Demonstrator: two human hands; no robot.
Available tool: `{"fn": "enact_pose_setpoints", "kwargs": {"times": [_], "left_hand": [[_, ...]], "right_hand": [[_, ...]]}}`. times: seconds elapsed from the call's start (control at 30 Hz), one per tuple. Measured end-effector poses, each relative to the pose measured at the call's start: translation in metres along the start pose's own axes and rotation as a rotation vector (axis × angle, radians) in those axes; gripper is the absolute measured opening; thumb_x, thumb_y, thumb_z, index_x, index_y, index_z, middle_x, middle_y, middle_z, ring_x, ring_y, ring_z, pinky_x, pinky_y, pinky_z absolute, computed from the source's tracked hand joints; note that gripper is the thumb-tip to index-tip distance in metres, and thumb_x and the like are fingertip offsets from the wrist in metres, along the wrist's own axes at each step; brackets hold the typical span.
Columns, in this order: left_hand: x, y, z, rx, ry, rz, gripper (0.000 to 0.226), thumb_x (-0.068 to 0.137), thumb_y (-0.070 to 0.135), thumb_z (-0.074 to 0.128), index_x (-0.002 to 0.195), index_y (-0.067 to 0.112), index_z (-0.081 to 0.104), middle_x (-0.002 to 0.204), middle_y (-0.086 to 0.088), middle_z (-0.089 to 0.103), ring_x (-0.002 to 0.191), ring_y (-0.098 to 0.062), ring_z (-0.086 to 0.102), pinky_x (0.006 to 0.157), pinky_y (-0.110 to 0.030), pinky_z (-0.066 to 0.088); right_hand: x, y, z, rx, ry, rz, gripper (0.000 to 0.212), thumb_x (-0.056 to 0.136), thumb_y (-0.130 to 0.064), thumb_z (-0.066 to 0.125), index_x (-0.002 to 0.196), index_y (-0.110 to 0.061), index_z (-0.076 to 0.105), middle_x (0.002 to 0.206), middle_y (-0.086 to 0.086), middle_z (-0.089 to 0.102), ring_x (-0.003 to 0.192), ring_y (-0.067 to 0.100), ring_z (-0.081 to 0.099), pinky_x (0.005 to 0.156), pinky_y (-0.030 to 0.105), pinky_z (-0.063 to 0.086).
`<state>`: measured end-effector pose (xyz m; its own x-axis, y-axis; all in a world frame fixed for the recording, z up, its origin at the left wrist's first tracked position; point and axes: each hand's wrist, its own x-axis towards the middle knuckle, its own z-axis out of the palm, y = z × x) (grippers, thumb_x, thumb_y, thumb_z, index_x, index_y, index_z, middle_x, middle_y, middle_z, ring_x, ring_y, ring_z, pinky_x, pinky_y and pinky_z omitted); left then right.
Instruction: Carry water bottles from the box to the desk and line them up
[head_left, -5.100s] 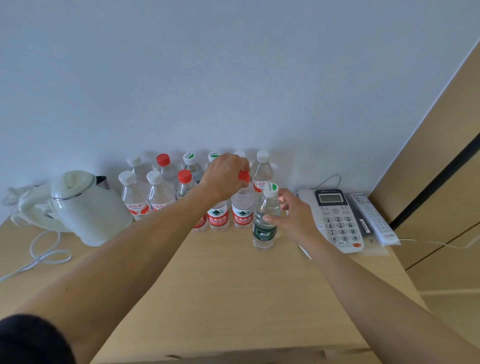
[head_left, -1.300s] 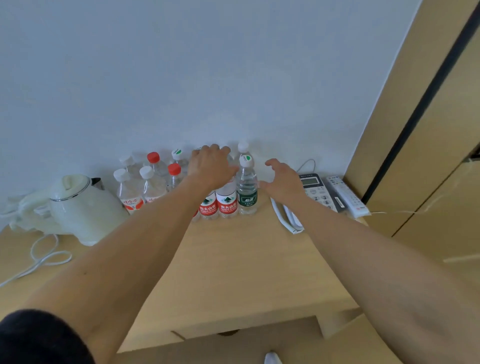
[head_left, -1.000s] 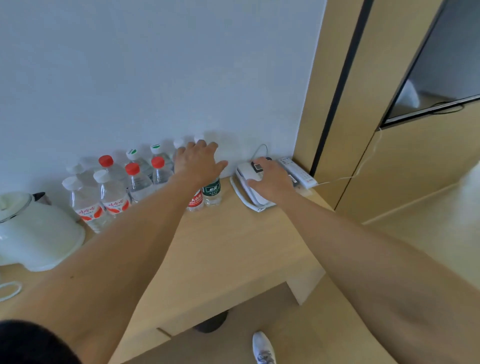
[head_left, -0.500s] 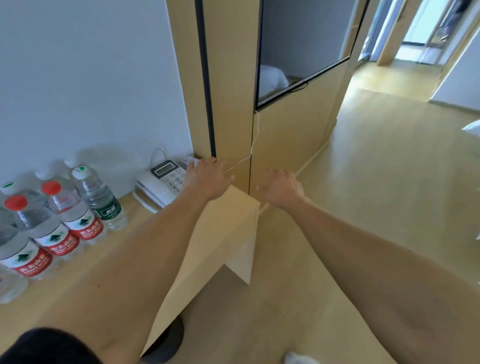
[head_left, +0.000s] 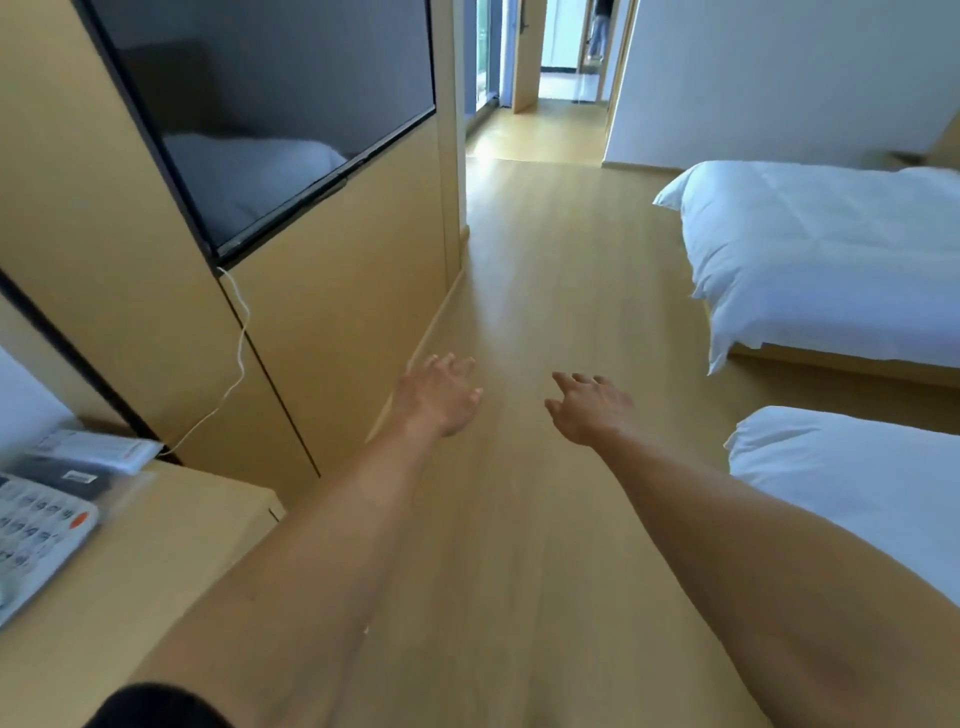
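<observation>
My left hand (head_left: 439, 397) and my right hand (head_left: 589, 408) are stretched out in front of me over the wooden floor, both empty with fingers loosely spread. A corner of the light wooden desk (head_left: 171, 545) shows at the lower left. No water bottles and no box are in view.
A white telephone (head_left: 31, 540) and a remote (head_left: 88, 452) lie on the desk corner. A wall-mounted TV (head_left: 270, 119) hangs on the wooden panel at left. Two white beds (head_left: 826, 260) stand at right. The wooden floor (head_left: 561, 249) runs ahead to a hallway.
The view has swung right, away from the lined-up bottles on the desk, toward the room. Both hands let go of the bottles and now hover empty over the floor.
</observation>
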<state>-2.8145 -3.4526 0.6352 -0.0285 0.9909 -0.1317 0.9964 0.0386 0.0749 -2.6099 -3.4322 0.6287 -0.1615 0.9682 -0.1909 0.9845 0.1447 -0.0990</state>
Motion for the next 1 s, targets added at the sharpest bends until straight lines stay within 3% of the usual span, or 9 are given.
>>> {"fn": "enact_pose_setpoints", "kwargs": {"times": [0.2,0.37,0.63,1.0], "left_hand": [[0.079,0.087,-0.002,-0.011,-0.073,0.076,0.058,0.102,0.050,0.039,0.156,0.032,0.028,0.165,0.000,0.026,0.150,-0.022,0.026,0.123,-0.050,0.018],[0.131,0.126,-0.007,-0.012,-0.149,0.088,0.061,0.103,0.050,0.037,0.159,0.031,0.023,0.167,0.002,0.019,0.152,-0.022,0.021,0.124,-0.050,0.014],[0.234,0.141,-0.012,0.003,-0.174,0.129,0.061,0.103,0.047,0.037,0.159,0.031,0.021,0.167,0.003,0.018,0.153,-0.022,0.020,0.123,-0.048,0.014],[0.452,0.115,-0.038,-0.017,-0.217,0.217,0.061,0.103,0.048,0.037,0.159,0.032,0.020,0.168,0.003,0.017,0.152,-0.023,0.021,0.122,-0.046,0.020]], "right_hand": [[0.035,0.105,-0.018,-0.033,-0.062,0.155,0.051,0.104,-0.044,0.034,0.152,-0.025,0.030,0.158,0.001,0.036,0.145,0.030,0.029,0.112,0.047,0.032],[0.071,0.151,-0.030,-0.041,-0.115,0.204,0.057,0.104,-0.045,0.031,0.158,-0.028,0.018,0.165,0.001,0.020,0.152,0.029,0.015,0.119,0.049,0.024],[0.167,0.172,-0.035,-0.002,-0.160,0.227,0.063,0.104,-0.049,0.031,0.159,-0.028,0.011,0.167,0.001,0.014,0.153,0.029,0.013,0.121,0.047,0.019],[0.364,0.162,-0.078,0.021,-0.189,0.334,0.062,0.104,-0.049,0.031,0.159,-0.030,0.010,0.167,-0.002,0.013,0.152,0.028,0.014,0.120,0.047,0.021]]}}
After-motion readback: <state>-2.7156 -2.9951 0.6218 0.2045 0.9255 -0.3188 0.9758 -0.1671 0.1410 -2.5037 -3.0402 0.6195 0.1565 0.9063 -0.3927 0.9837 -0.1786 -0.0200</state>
